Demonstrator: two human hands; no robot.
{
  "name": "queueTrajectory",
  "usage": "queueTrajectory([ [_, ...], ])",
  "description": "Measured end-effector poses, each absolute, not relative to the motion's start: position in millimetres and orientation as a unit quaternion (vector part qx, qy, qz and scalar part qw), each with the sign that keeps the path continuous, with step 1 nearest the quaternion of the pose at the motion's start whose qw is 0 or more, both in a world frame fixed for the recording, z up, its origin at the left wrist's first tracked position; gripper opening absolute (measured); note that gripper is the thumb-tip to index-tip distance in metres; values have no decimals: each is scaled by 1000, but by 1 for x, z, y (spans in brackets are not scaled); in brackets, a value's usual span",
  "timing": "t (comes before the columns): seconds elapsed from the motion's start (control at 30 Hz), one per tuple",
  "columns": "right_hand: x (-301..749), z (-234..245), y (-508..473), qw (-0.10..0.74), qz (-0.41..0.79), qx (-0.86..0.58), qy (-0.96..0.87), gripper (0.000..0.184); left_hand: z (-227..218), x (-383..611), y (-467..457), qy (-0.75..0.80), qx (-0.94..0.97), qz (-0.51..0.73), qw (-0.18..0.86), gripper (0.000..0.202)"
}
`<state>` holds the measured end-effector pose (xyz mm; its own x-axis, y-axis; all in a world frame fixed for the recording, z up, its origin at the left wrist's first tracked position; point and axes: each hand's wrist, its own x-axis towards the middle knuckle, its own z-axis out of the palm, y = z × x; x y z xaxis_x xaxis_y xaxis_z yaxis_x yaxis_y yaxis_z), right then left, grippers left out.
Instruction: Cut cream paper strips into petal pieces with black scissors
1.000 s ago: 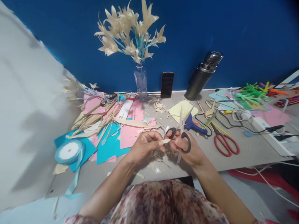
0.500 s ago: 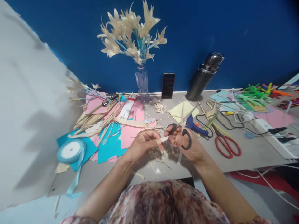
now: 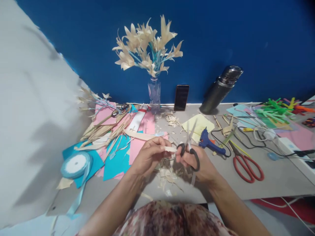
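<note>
Between the thumb and fingers of my left hand (image 3: pixel 154 152) is a small pale strip of dried husk (image 3: pixel 169 149), pointing to the right. My right hand (image 3: pixel 194 160) grips black-handled scissors (image 3: pixel 195 159), whose blades point up and away and stand slightly apart. A thin pale strip hangs below my right hand; what holds it is hidden. The two hands are close together above a scatter of husk scraps (image 3: pixel 169 178). A blue glue gun (image 3: pixel 209 142) lies just right of my right hand.
Red-handled scissors (image 3: pixel 247 167) lie to the right, near a power strip (image 3: pixel 296 157). A ribbon spool (image 3: pixel 76 164) sits left on blue sheets. Behind stand a bottle vase (image 3: pixel 154 95) of husk flowers, a phone (image 3: pixel 181 98) and a dark flask (image 3: pixel 219 91).
The view has tilted up a little. My right hand has drawn slightly away from the left, and the scissors have turned in it. The left hand still holds the strip.
</note>
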<state>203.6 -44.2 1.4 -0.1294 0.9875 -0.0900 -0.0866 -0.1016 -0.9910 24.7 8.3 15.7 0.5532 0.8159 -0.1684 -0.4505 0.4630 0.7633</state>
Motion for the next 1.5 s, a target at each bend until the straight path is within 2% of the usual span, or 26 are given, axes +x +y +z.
queueTrajectory([
  [0.07, 217, 0, -50, 383, 614, -428, -541, 49, 17, 19, 12, 248, 355, 384, 816, 14],
  [0.13, 226, 0, -54, 315, 643, -427, -553, 58, 18, 15, 16, 232, 369, 369, 820, 15],
  [0.23, 231, 1, -56, 261, 662, -431, -554, 60, 19, 11, 22, 225, 395, 347, 821, 15],
  [0.43, 234, 7, -50, 212, 669, -415, -579, 58, 20, 8, 28, 254, 421, 321, 810, 14],
  [0.7, 239, 12, -48, 186, 688, -409, -569, 52, 20, 11, 28, 269, 404, 300, 821, 14],
  [1.2, 233, 14, -50, 172, 708, -444, -521, 58, 21, 12, 25, 270, 396, 318, 818, 12],
  [1.5, 236, 4, -52, 181, 699, -452, -524, 52, 20, 14, 22, 291, 394, 333, 806, 16],
])
